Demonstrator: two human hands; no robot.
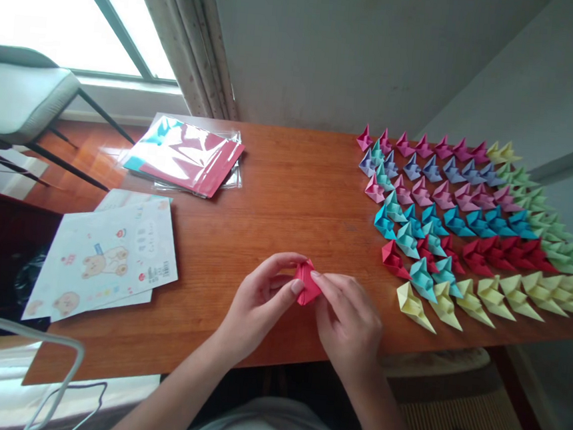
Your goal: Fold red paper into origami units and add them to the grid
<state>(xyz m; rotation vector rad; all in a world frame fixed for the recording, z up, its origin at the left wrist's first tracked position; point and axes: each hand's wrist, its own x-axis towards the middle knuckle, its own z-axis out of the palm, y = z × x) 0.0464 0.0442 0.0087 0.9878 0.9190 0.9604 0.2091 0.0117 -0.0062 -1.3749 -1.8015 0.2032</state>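
Note:
A small folded piece of red paper (309, 285) is held up over the front part of the wooden table, between both hands. My left hand (263, 300) pinches its left side, thumb in front and fingers behind. From the right, my right hand (350, 317) grips the paper's other side with thumb and forefinger. The fingers hide part of the folds. To the right stand rows of folded paper boats, among them a red boat (393, 259), a blue boat (385, 221) and a pale yellow boat (414, 305) nearest my right hand.
Shiny plastic packs of coloured paper (186, 156) lie at the table's back left. Nearer are white sheets with bear drawings (112, 256). A chair (20, 98) stands left by the window, and a white cable (71, 357) curves at lower left. The wooden table (287, 202) ends before my body.

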